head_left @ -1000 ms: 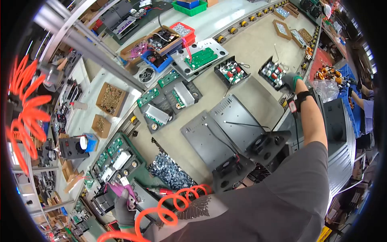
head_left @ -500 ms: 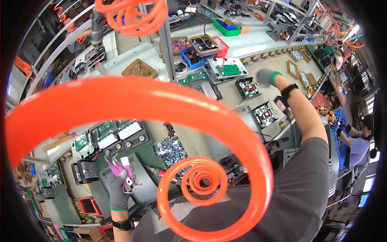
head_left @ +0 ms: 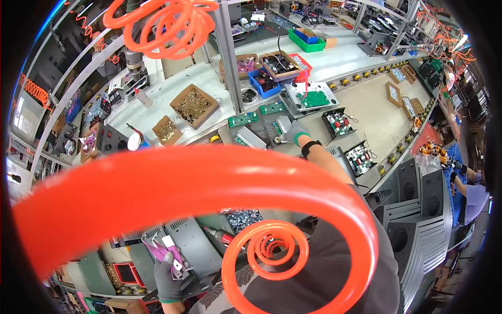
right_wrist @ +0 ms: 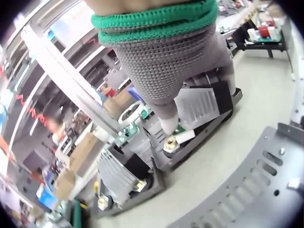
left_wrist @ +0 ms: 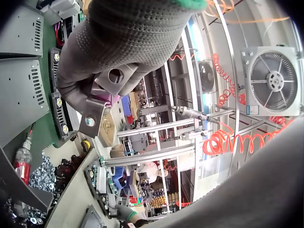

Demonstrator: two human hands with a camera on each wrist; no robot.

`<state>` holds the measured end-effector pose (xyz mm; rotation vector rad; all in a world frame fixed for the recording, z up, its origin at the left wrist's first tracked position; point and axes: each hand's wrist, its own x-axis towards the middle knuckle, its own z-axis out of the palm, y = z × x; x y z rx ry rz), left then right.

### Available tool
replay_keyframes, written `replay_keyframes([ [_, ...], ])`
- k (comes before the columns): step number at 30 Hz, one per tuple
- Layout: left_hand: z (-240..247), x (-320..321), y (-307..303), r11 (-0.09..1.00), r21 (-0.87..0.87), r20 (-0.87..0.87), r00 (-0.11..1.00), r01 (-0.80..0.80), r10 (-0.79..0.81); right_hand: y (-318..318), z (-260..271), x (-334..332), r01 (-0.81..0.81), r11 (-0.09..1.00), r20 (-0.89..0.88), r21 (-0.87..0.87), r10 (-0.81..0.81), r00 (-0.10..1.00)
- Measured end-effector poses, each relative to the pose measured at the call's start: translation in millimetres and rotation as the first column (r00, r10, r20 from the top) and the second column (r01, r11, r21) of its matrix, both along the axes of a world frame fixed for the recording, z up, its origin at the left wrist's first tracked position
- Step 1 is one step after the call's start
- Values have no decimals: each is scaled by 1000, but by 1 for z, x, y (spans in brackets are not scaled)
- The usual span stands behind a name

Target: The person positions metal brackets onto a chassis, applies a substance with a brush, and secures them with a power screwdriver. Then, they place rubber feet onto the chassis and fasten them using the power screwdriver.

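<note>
My gloved left hand [head_left: 167, 280] grips a bent metal bracket [left_wrist: 114, 80] with a round hole, together with purple strips [head_left: 157, 252], over a grey metal panel [head_left: 194, 246]. Farther out, my gloved right hand [head_left: 295, 131] reaches to a panel module with a finned metal heat sink [right_wrist: 197, 108]. In the right wrist view its thumb lies on the near side beside a brass-coloured nut [right_wrist: 171, 143], and its other fingers go over the far side. Beside that stands a similar module [right_wrist: 114, 173]. Two black open housings with circuit boards [head_left: 361, 158] stand to the right.
An orange coiled hose [head_left: 209, 175] cuts across the head view, covering part of the bench. A red-handled tool [head_left: 222, 236] lies near a heap of metal fasteners [head_left: 244, 217]. Cardboard boxes of small parts [head_left: 193, 106] stand behind, near an upright metal post [head_left: 230, 57].
My right hand has let go of a black circuit-board housing on the right and moved left to the heat-sink module. My left hand keeps its bracket and strips. The orange hose has swung across the view.
</note>
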<state>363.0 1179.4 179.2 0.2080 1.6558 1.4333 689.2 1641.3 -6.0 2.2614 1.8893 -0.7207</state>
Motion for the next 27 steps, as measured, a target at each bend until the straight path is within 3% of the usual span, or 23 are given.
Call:
replay_keyframes([
  [2, -8, -4, -1, 1000, -22, 22, 1000, 8, -8, 15, -25, 20, -136, 972, -286, 194, 188, 939],
  [4, -16, -5, 3, 997, 15, 89, 993, 78, -79, 17, 2, 29, -158, 982, -272, 107, 182, 945],
  [6, -13, 4, 14, 998, -7, 77, 995, 66, -65, 18, 17, 43, -305, 947, -272, 101, 321, 907],
  [7, -10, 8, 21, 998, -28, 58, 997, 50, -48, 20, 17, 51, -351, 927, -257, 134, 375, 891],
  [12, -8, 18, 45, 994, 17, 69, 992, 107, -108, 21, 28, 98, -287, 953, -147, 93, 298, 943],
  [15, -8, 22, 50, 993, 13, 79, 989, 120, -121, 14, 38, 116, -382, 924, -21, -8, 382, 924],
  [18, -11, 25, 52, 992, 6, 67, 989, 130, -130, 22, 2, 133, -496, 858, 79, -130, 508, 858],
  [20, -12, 26, 52, 991, 0, 52, 990, 132, -132, 13, 24, 100, -461, 862, 138, -212, 493, 859],
  [22, -14, 28, 52, 990, -13, 42, 989, 141, -140, 7, 31, 58, -465, 880, 225, -101, 475, 851],
  [24, -16, 31, 53, 987, -26, 36, 987, 156, -155, 2, 18, 7, -537, 817, 49, 210, 540, 841],
  [27, -16, 36, 55, 983, -43, 14, 984, 180, -180, -15, -3, -69, -525, 815, -54, 244, 552, 832],
])
